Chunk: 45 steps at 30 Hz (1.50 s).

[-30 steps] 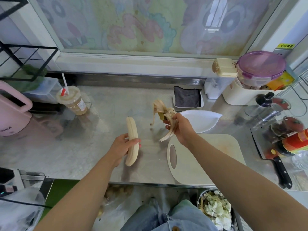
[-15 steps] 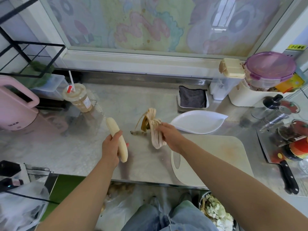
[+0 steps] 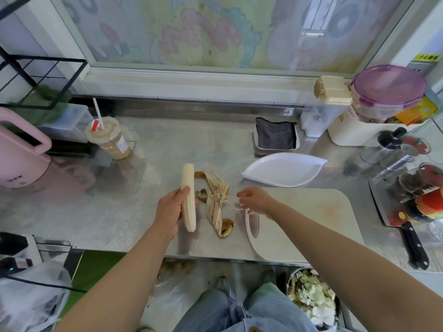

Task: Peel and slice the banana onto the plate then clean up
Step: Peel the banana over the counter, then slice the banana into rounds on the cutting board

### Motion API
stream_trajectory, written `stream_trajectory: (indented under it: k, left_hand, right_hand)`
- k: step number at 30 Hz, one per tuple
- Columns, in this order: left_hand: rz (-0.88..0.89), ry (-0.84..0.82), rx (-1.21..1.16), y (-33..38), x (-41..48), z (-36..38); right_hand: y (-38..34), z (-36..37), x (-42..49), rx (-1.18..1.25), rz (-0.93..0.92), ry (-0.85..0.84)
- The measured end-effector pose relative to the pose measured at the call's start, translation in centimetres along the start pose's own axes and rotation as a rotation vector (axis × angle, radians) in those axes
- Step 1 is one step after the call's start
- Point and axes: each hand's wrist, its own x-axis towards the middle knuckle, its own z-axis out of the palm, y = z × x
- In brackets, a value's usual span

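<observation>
My left hand (image 3: 169,210) grips the peeled, pale banana (image 3: 187,195) around its middle and holds it upright just above the steel counter. Beside it on the right, the empty banana peel (image 3: 217,206) lies flat on the counter. My right hand (image 3: 255,200) hovers just right of the peel with its fingers loosely spread and holds nothing; a thin peel fibre trails from the peel toward the fingers. The white leaf-shaped plate (image 3: 285,170) sits empty behind that hand. A beige cutting board (image 3: 311,224) lies under my right forearm.
A black-handled knife (image 3: 412,245) lies at the right edge among jars and shakers. A lidded drink cup (image 3: 110,138) and a pink kettle (image 3: 19,152) stand on the left. A grey cloth (image 3: 275,136) lies behind the plate. A bin of scraps (image 3: 311,295) sits below the counter.
My right hand lowered the peel onto the counter and let go of it. My left hand brought the banana rightward, next to the peel.
</observation>
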Motion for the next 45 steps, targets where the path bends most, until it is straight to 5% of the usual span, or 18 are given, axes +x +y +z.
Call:
stream_trajectory:
  k: [5, 11, 17, 23, 31, 40, 45]
  left_hand:
    - [-0.004, -0.02, 0.044, 0.0, 0.2, 1.0]
    - [-0.044, -0.364, 0.251, 0.1, -1.4, 7.1]
    - [-0.03, -0.553, 0.477, -3.6, -2.5, 12.6]
    - [0.335, -0.524, 1.143, -6.9, -2.5, 16.8]
    - [0.984, -0.424, 1.456, -10.8, -2.6, 22.5]
    - [1.018, -0.503, 1.577, -12.7, -2.2, 24.0]
    - [1.035, -0.564, 1.559, -13.6, -2.9, 26.3]
  right_hand:
    - [0.3, -1.0, -0.5, 0.14, -0.15, 0.24]
    - [0.3, -2.6, -2.9, 0.611, -0.122, -0.005]
    - [5.4, -4.5, -5.2, 0.869, -0.053, 0.149]
    - [11.0, -6.3, -6.5, 0.966, 0.083, 0.262]
    - [18.3, -9.8, -8.2, 0.792, 0.182, 0.36]
    - [22.1, -12.6, -8.3, 0.513, 0.15, 0.438]
    - [25.2, -17.0, -8.6, 0.191, 0.22, 0.62]
